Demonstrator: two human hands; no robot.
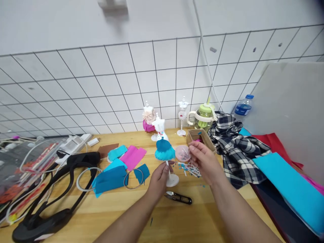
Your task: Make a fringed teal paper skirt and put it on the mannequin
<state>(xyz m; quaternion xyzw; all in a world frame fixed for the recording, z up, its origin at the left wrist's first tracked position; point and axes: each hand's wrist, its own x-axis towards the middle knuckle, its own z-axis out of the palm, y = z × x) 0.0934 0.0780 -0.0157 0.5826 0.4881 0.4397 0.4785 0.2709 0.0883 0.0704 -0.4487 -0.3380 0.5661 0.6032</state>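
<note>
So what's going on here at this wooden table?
A person's left hand grips the stem of a small white mannequin stand wearing a blue felt skirt. Their right hand is raised beside it, fingertips pinched above a round pink dish of beads. Black thread snips lie in front, blue and pink felt scraps to the left.

Wooden table (202,219); on it black snips (178,197), blue fabric pieces (111,179), plaid cloth (234,148).

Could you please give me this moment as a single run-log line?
left hand: grips mannequin stand | right hand: raised beside blue skirt, pinching something tiny | thread snips: on table
</note>
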